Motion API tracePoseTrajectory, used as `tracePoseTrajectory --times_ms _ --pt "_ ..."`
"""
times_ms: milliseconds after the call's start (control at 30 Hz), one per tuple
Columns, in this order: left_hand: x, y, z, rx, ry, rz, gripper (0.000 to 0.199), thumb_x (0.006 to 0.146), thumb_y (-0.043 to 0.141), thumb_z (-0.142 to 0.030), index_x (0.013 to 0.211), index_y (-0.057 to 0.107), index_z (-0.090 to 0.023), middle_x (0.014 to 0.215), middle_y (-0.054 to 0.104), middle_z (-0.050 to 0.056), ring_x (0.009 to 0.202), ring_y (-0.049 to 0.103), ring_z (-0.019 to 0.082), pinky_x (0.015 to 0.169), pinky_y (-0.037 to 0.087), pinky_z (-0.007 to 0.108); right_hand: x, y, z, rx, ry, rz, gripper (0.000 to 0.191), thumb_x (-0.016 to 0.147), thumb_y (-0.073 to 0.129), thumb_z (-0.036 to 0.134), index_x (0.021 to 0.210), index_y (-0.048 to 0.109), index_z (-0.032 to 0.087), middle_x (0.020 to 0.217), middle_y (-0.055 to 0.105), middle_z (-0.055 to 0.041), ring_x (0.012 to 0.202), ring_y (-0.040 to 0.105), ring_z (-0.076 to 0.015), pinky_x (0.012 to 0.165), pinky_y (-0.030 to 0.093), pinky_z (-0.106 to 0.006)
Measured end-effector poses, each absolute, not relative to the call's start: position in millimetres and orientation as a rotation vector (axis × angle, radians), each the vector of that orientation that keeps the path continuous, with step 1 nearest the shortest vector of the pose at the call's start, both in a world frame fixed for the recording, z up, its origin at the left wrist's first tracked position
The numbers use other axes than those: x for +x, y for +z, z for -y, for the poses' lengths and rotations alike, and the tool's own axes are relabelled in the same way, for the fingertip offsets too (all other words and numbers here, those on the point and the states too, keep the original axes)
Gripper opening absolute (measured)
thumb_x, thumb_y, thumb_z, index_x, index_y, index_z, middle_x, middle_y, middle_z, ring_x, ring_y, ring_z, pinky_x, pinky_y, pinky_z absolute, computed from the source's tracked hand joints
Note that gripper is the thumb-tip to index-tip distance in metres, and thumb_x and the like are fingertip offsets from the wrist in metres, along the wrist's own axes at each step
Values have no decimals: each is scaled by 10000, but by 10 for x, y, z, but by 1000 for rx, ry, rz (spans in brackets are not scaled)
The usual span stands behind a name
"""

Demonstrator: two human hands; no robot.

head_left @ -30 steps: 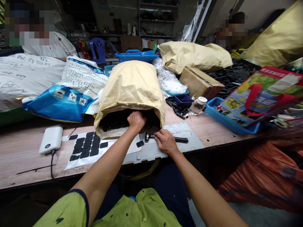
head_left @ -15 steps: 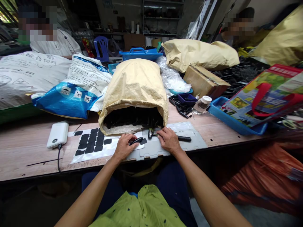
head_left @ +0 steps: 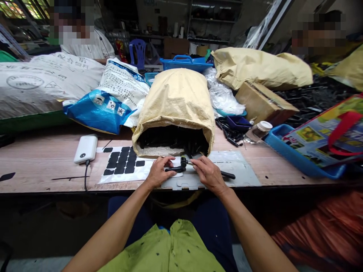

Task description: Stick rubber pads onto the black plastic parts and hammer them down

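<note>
From my seat, everything lies around the tan woven sack point(head_left: 176, 99) lying open-mouthed on the wooden workbench point(head_left: 42, 166). Left of it sit a sheet of black square pads point(head_left: 122, 162) and a white power bank point(head_left: 86, 149); behind-left leans a blue-and-white printed bag point(head_left: 109, 99). Right of it are a brown cardboard box point(head_left: 265, 103), a clear white-capped jar point(head_left: 258, 131) and a blue plastic tray point(head_left: 300, 160).

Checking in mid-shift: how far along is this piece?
Done: one black part is out of the tan sack. In hand: left hand steadies it on the grey plate; right hand holds the hammer. Left: the sack looks full of black parts.
</note>
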State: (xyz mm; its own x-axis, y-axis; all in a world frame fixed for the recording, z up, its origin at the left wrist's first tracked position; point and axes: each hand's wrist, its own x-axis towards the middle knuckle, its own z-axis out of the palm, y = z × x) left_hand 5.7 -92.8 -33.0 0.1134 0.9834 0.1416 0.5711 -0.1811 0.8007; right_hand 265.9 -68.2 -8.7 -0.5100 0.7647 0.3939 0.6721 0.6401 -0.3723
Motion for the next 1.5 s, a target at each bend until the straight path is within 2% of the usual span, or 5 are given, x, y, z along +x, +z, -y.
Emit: tracePoseTrajectory --times_ms 200,433,800,1167,1500 --pt "73 -357 933 1717 999 -1453 646 715 790 -184 1311 547 -247 935 709 -13 948 637 207 918 444 348 2420 44 856 -1108 380 2248 362 1035 430 254 1327 636 311 981 641 -46 892 627 -174 809 517 -273" --pt "71 -373 938 1701 1040 -1436 675 690 788 -146 1309 538 -249 933 700 -16 942 641 202 880 448 325 2338 85 941 -1138 175 2434 406 988 482 162 1305 669 333 901 637 -41 821 598 -161 714 478 -240" --pt "85 -354 936 1749 1011 -1511 531 667 807 -137 1154 645 -271 906 709 -17 923 614 213 863 444 335 2515 77 972 -1110 184 2344 359 1012 478 178 1287 676 296 914 640 -33 852 632 -146 752 501 -219" --pt "82 -343 918 1907 921 -1538 423 724 745 -124 1130 737 -241 916 682 24 936 566 237 884 447 385 2782 -94 828 -1263 374 2117 300 1003 495 236 1228 691 274 1004 692 -35 938 673 -175 850 537 -290" --pt "76 -357 914 1905 938 -1534 199 799 778 -261 997 787 -241 924 707 34 968 560 249 891 432 383 2471 57 907 -1187 486 2073 313 1024 465 257 1256 674 266 1003 678 -47 945 650 -176 848 513 -296"
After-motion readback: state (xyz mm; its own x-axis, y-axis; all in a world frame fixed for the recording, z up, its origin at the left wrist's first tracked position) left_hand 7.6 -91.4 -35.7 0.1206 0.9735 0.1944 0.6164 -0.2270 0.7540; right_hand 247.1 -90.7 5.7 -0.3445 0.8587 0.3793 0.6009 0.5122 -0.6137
